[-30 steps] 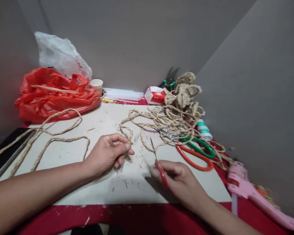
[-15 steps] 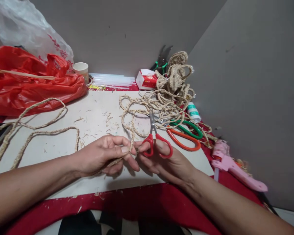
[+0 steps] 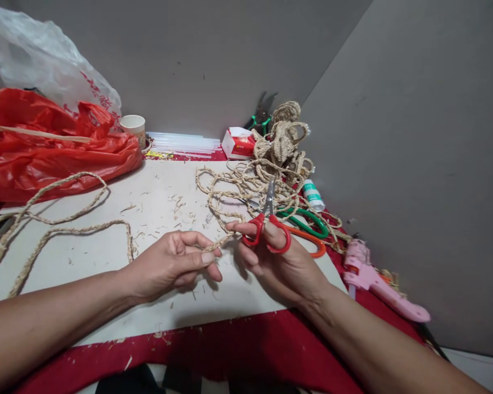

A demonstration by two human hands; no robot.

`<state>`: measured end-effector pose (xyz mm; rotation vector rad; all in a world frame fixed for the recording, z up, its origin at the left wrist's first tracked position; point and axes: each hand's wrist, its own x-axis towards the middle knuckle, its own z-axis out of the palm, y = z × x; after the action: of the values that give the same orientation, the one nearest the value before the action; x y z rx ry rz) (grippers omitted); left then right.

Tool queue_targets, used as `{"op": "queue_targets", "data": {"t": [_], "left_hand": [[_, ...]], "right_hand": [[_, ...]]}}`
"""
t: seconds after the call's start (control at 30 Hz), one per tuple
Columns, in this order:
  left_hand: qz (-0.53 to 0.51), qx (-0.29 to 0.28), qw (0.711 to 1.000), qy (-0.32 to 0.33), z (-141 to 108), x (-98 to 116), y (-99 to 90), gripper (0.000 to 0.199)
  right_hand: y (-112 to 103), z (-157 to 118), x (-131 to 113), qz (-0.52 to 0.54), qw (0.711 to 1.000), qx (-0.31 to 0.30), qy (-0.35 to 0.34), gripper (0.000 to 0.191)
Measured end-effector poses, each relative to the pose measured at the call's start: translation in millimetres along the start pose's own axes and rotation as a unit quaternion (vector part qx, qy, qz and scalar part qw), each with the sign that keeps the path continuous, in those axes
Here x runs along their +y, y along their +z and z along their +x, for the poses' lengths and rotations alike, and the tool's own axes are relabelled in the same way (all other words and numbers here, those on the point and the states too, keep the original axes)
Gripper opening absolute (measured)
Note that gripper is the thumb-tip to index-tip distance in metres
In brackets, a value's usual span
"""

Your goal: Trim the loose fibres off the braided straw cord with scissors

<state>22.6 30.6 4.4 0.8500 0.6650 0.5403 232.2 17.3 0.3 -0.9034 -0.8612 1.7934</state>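
Note:
Between thumb and fingers, my left hand [image 3: 181, 260] pinches a braided straw rope [image 3: 224, 241] above the white board. My right hand [image 3: 279, 260] has its thumb and a finger through the handles of red-handled scissors [image 3: 270, 210], whose blades point away from me and look nearly closed. The rope runs from my left hand to the fingers of my right hand, then on toward the tangled heap of braided rope [image 3: 281, 142]. Whether the right fingers also grip the rope is hard to tell.
Behind the scissors lie larger scissors with orange and green handles [image 3: 306, 224]. A pink glue gun [image 3: 378, 282] rests at the right. Along the back stand a paper cup [image 3: 133, 128], clear glue sticks [image 3: 184, 143], and a red-white box [image 3: 239, 145]. A red plastic bag [image 3: 57, 158] fills the left.
My hands have moved apart, with the rope now stretched between them. The scissors have shifted right and slightly up, and the rope tail below my left hand no longer shows.

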Motion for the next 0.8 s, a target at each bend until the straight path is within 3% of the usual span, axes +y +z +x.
{"op": "queue_targets", "data": {"t": [0.27,0.43,0.53,0.7,0.8], "left_hand": [[0.031,-0.021,0.999,-0.019,-0.4,-5.4,-0.2,0.022],[0.029,0.092,0.995,0.041,-2.2,-2.8,4.7,0.034],[0.07,0.139,0.985,0.077,-4.3,-3.0,6.4,0.026],[0.135,0.105,0.983,0.07,-3.9,-6.3,3.4,0.026],[0.109,0.075,0.991,0.036,-1.4,-4.9,1.4,0.029]], "right_hand": [[-2.0,2.3,2.1,-0.039,0.998,0.02,-0.04,0.04],[-2.9,3.5,-4.4,-0.064,0.993,0.067,-0.069,0.041],[-4.0,1.5,-4.7,-0.089,0.989,0.077,-0.095,0.043],[-6.8,1.4,-2.9,-0.128,0.985,0.065,-0.092,0.043],[-7.9,4.8,-4.5,-0.145,0.983,0.081,-0.074,0.047]]}}
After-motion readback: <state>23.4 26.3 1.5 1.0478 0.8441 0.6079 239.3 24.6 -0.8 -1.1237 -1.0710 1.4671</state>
